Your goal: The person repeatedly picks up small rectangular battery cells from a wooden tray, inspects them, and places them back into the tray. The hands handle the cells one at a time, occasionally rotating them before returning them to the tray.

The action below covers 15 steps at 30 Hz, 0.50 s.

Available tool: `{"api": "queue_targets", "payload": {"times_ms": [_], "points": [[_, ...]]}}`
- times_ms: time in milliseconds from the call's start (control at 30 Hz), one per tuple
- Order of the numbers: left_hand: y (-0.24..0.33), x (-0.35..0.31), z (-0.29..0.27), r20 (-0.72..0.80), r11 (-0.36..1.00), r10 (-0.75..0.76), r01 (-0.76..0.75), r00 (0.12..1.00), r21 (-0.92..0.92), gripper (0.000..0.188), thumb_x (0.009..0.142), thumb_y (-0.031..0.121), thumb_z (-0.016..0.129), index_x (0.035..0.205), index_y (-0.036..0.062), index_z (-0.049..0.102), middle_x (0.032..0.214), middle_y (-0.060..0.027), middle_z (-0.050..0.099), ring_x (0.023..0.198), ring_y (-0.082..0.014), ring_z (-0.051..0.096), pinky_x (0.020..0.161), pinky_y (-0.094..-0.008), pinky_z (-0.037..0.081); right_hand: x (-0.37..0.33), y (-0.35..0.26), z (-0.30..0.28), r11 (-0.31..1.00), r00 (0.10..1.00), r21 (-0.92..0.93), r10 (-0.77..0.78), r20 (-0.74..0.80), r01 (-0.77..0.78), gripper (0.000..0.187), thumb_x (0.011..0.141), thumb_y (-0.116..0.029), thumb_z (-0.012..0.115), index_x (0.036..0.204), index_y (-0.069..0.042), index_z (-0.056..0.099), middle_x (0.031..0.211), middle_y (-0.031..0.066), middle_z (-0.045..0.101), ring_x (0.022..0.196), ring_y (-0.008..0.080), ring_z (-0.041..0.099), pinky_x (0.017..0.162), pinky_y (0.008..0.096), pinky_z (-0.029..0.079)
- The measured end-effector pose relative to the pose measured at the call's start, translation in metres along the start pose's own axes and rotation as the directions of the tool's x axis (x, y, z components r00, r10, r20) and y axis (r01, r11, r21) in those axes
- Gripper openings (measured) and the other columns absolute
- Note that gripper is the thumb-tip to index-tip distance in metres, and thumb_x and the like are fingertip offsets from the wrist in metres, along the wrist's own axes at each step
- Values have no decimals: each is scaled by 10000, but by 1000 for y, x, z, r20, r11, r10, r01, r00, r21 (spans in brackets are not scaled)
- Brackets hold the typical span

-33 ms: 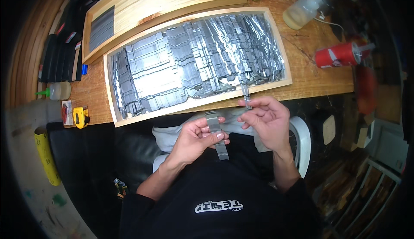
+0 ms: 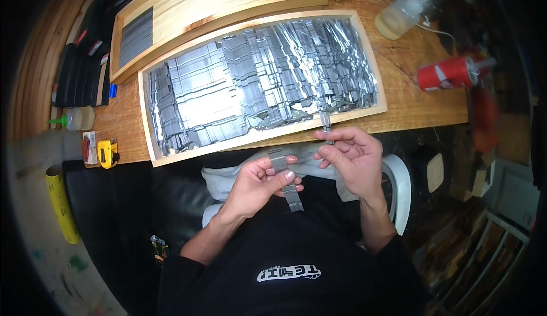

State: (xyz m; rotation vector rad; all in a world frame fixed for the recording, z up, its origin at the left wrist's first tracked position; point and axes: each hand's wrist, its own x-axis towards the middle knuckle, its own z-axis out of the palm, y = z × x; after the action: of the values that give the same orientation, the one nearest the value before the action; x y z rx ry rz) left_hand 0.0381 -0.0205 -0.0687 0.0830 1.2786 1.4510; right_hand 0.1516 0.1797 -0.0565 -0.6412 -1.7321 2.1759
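Note:
My left hand (image 2: 259,178) is closed round a short stack of thin grey strips (image 2: 293,197), the thumb pressing it against the fingers. The stack stands out above and below the grip, slightly tilted. To its right, my right hand (image 2: 353,159) pinches a narrow bundle of thin dark strips (image 2: 326,123) between thumb and fingertips. The bundle's far end reaches over the near rim of a shallow wooden tray (image 2: 262,134). Packed rows of grey strips (image 2: 194,82) fill this tray, some of them shining brightly in the light.
Behind the tray lies a wooden box (image 2: 228,0) with dark strips at its left end. A squeeze bottle (image 2: 396,19) and a red can (image 2: 447,74) stand to the right on the wooden table (image 2: 410,102). A yellow tape measure (image 2: 107,154) lies near the left front edge.
The stack in my left hand has tilted slightly, its upper end shifting a little left. Both hands keep their grips.

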Motion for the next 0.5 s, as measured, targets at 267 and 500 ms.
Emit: {"api": "queue_targets", "payload": {"times_ms": [267,500], "points": [[-6,-12,-16,26,969,15,-8,1000,-247,242,1072,177,622,1237,8,671,1083,-176,764,964,-336,779,760,-373,666,-22,-12,-15,902,964,-375,-132,229,213,167,849,79,791,1005,22,811,960,179,793,790,208,786,673,270,641],[-10,-9,-12,12,954,91,-83,996,-288,248,1063,157,641,1272,25,657,1210,-195,741,984,-272,779,680,-231,624,-70,21,-19,949,920,-297,17,390,108,221,839,73,800,1055,24,797,1040,167,797,918,237,795,809,296,650]]}}
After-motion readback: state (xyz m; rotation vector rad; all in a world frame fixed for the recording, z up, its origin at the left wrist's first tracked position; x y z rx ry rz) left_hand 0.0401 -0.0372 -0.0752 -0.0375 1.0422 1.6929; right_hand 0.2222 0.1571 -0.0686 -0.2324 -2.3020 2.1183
